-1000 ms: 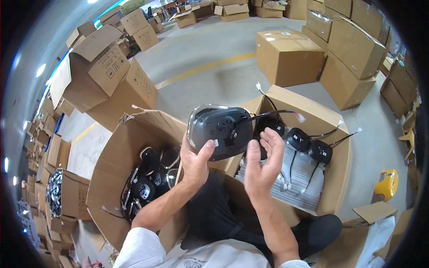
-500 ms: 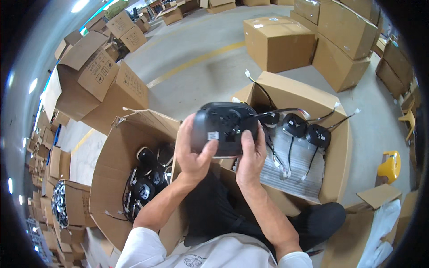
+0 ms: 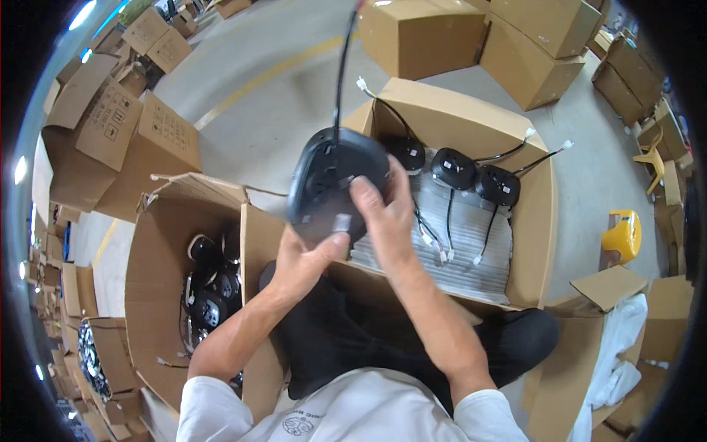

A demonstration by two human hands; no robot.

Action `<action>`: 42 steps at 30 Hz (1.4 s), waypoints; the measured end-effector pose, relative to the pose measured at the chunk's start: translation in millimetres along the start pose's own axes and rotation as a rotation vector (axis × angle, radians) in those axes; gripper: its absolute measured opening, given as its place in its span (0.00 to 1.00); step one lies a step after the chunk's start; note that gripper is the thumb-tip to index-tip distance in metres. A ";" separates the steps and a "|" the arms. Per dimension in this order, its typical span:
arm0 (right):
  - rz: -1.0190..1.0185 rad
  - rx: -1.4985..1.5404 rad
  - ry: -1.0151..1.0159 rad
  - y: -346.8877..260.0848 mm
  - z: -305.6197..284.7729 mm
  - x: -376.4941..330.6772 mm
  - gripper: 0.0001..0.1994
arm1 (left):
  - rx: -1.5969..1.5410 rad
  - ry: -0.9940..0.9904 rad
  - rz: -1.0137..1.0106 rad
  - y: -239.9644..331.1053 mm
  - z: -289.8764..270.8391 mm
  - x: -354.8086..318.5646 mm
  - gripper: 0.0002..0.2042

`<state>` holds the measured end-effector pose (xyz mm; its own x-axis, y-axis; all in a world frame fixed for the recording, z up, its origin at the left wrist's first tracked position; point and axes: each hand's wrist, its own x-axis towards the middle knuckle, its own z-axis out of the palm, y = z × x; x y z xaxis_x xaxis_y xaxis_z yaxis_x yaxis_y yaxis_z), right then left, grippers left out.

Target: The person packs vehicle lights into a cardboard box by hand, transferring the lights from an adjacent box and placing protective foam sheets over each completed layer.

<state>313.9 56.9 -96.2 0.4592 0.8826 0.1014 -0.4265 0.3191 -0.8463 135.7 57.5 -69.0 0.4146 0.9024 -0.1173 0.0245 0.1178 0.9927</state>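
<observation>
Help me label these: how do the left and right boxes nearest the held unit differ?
In the left box, black units lie heaped; in the right box, three sit in a row. The right box shows a pale ridged sheet; none shows in the left box. Both are open brown cardboard.

A yellow line point(image 3: 258, 85) crosses the grey floor point(image 3: 232, 151) near a closed cardboard box point(image 3: 421, 40); rightward, a yellow plastic stool point(image 3: 623, 237) sits near white plastic sheeting point(image 3: 617, 353).
</observation>
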 end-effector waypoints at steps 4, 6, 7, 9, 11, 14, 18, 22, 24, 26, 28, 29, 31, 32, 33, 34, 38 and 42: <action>0.102 -0.260 -0.079 -17.6 -73.8 53.2 0.41 | -0.250 -0.262 0.126 3.2 -4.2 20.2 0.53; 0.162 -0.282 -0.044 -6.4 -128.9 85.7 0.36 | -0.100 -0.222 0.057 -0.1 -20.1 26.3 0.57; 0.196 -0.346 0.010 0.4 -155.8 96.2 0.33 | -0.095 -0.220 0.061 1.2 -24.5 27.5 0.55; 0.399 -0.534 0.090 13.3 -219.1 113.0 0.29 | -0.021 -0.226 0.043 0.8 -30.7 34.1 0.54; 0.534 -0.621 0.089 46.6 -246.9 119.0 0.28 | 0.075 -0.208 0.010 2.7 -39.6 32.0 0.54; 0.580 -0.613 0.126 110.7 -295.8 120.0 0.30 | 0.180 -0.266 0.040 4.8 -40.8 35.3 0.52; 0.228 -1.077 0.123 190.1 -318.4 111.2 0.41 | 0.307 -0.255 0.125 -2.7 -54.7 30.7 0.46; 0.320 -1.384 -0.077 222.4 -271.5 105.6 0.33 | 0.580 -0.150 0.292 -16.8 -73.9 26.7 0.40; -0.022 -1.347 -0.187 220.4 -294.3 89.9 0.31 | 0.473 -0.188 0.319 -14.9 -67.8 22.8 0.37; 0.248 -1.578 -0.038 227.7 -297.4 88.2 0.36 | 0.445 -0.180 0.471 -8.9 -79.9 9.2 0.32; 0.262 -1.647 -0.115 196.0 -322.6 110.9 0.40 | 0.388 -0.163 0.565 18.0 -118.9 -5.9 0.30; 0.296 -1.670 -0.249 184.5 -321.6 118.4 0.38 | 0.359 -0.175 0.605 25.2 -140.2 -10.6 0.27; 0.365 -1.677 -0.413 162.9 -317.9 117.6 0.35 | 0.509 0.181 0.513 22.8 -210.7 -22.9 0.17; 0.330 -1.641 -0.569 143.0 -314.1 115.6 0.32 | 0.492 0.323 0.302 11.8 -249.8 -26.3 0.15; 0.291 -1.605 -0.708 119.9 -311.9 111.9 0.28 | 0.422 0.409 0.200 -15.5 -294.0 -26.0 0.15; 0.300 -1.618 -0.699 92.8 -311.4 103.3 0.28 | 0.474 0.514 0.110 -65.8 -345.5 -26.2 0.15; 0.381 -1.606 -0.738 86.5 -281.7 118.0 0.20 | 1.385 0.520 -0.576 -286.3 -506.2 -149.4 0.19; 0.610 -1.541 -0.630 38.3 -295.9 75.2 0.17 | 0.773 0.575 -0.859 -375.3 -465.8 -131.4 0.36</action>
<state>562.8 33.3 -275.7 0.0312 0.8452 -0.5336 0.8145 -0.3309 -0.4765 -351.7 87.8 -438.7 -0.4403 0.7279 -0.5257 0.6839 0.6512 0.3288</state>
